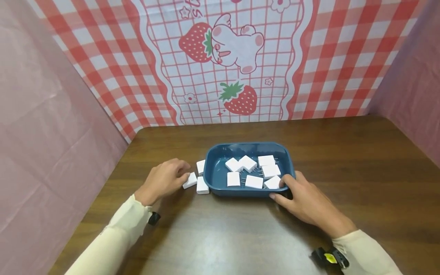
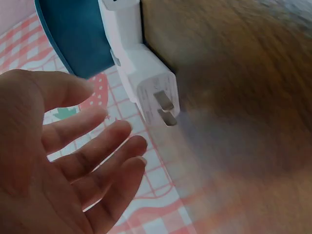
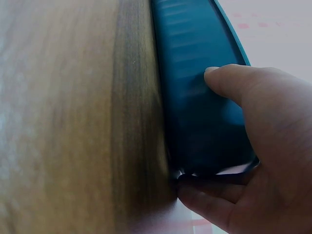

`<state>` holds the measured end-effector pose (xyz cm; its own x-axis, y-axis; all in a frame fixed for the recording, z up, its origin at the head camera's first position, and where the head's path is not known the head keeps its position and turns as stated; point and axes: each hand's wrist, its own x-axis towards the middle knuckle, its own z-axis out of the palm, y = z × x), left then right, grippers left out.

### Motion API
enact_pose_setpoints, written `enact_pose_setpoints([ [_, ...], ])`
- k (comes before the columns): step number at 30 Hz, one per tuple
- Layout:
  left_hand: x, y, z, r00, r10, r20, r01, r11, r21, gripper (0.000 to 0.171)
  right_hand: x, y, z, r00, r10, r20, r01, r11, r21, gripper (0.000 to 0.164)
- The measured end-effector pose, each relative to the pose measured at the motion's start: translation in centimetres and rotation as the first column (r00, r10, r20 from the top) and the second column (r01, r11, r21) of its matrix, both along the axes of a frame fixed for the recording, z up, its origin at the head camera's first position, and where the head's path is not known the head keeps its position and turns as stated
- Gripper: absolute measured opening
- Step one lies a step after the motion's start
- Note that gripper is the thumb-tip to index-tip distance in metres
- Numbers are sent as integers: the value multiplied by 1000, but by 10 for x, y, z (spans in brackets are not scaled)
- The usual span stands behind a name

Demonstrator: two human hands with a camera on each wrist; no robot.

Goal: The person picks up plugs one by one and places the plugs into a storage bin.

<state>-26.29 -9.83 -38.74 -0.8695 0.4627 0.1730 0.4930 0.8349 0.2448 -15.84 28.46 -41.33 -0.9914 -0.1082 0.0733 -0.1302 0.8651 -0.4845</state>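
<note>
A blue rectangular tray (image 1: 220, 193) stands on the table with several white charger plugs (image 1: 254, 181) lying loose in it. My right hand (image 1: 306, 198) grips its front right corner, the thumb (image 3: 229, 80) against the outer wall. Just left of the tray lie three more white plugs, one (image 1: 202, 186) close beside the tray wall. My left hand (image 1: 166, 177) is at the leftmost plug (image 1: 190, 180), its fingertips overlapping it in the head view. Seen from the left wrist, those fingers (image 2: 109, 146) are loosely bent beside a plug (image 2: 156, 87) whose two flat prongs show, with a gap between.
The brown wooden table (image 1: 220, 236) extends around the tray. Behind it hangs a red-and-white checked cloth (image 1: 330, 57) with strawberry prints. Pink cloth (image 1: 44, 126) hangs at both sides.
</note>
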Motion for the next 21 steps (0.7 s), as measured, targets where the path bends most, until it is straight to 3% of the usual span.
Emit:
enact_pose_setpoints([
  [5,3,-6,-6,1000,-1,5,1,999,-54,26,1,-1,0,1000,-8,-11,8,1000,11,39],
  [9,5,-7,-9,999,20,48,-17,997,-72,30,1,-1,0,1000,-9,-4,9,1000,10,41],
  [21,5,-7,-16,996,30,83,-22,996,-85,36,0,-1,0,1000,-11,-8,11,1000,19,38],
])
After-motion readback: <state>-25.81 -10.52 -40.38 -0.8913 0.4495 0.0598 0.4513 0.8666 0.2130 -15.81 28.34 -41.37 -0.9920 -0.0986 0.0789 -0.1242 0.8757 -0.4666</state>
